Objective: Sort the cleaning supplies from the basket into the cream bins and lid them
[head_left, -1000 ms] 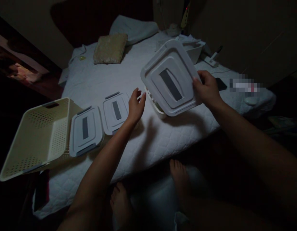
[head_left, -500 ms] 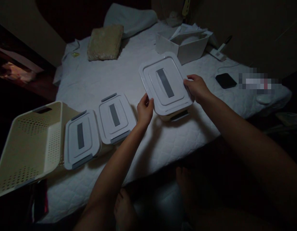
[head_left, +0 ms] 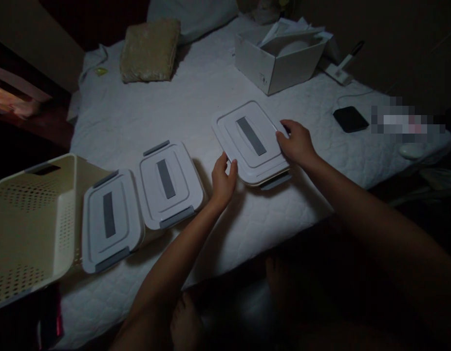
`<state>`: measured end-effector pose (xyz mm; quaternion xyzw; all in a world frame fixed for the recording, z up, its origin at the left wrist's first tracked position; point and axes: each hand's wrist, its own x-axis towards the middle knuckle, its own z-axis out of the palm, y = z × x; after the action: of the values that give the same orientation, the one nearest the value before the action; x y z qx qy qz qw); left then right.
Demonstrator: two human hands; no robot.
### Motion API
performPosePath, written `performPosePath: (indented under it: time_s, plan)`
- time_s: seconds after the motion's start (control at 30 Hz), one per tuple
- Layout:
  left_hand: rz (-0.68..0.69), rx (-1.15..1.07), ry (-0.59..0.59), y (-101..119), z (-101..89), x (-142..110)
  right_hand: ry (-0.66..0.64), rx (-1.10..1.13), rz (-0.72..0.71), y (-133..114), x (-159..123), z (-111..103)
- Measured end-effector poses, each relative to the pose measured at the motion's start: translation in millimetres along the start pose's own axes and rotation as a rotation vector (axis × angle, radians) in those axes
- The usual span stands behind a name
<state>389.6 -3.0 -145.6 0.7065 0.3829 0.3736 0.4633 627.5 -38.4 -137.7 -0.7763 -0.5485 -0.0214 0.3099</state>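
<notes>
Where the white lidded plastic container [head_left: 250, 142] lies flat on the quilted mattress [head_left: 138, 122], its long axis running diagonally from far left to near right, the right hand [head_left: 296, 144] grips its right edge. The half-open left hand [head_left: 223, 183] sits just beside it. Another lidded container [head_left: 170, 185] and a cream basket [head_left: 28, 234] lie further left.

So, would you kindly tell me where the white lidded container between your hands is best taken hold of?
Probably by its two long sides, coming in from left and right, as your left hand and right hand do. The white lidded container has a flat lid with no handle on top, and those sides stay clear of the grey clip on its near end.
</notes>
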Motion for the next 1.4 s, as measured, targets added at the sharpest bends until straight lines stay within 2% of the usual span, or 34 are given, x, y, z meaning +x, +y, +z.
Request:
performPosePath:
  time_s: [0.1,0.23,0.43,0.57,0.8,1.07,1.23,1.4]
  plan:
    - [0.002,-0.006,0.093,-7.3,3.3,0.0,-0.022,-0.030,0.005,5.2,-5.5,7.3]
    - [-0.179,-0.041,0.158,-15.5,8.2,5.6,0.006,-0.006,0.077,5.9,-8.8,14.8]
    - [-0.451,-0.345,0.108,-11.3,8.2,5.8,0.038,0.083,0.129,11.5,-9.7,19.4]
    - [-0.548,-0.462,0.033,-3.6,6.4,2.0,0.033,0.094,0.189,14.8,-9.6,21.6]
    - [-0.554,-0.443,0.068,5.9,5.2,1.3,-0.040,0.087,0.316,3.3,-6.8,15.0]
    - [-0.546,-0.394,0.030,14.0,-4.4,-1.9,-0.008,0.086,0.224,-0.5,-16.9,11.6]
    - [-0.535,-0.353,0.067,18.2,-11.7,-3.5,-0.035,0.026,0.250,-9.5,-32.9,4.7]
    - [-0.531,-0.293,0.011,20.9,-25.4,-10.6,-0.068,0.093,0.264,-22.1,-54.4,-2.1]
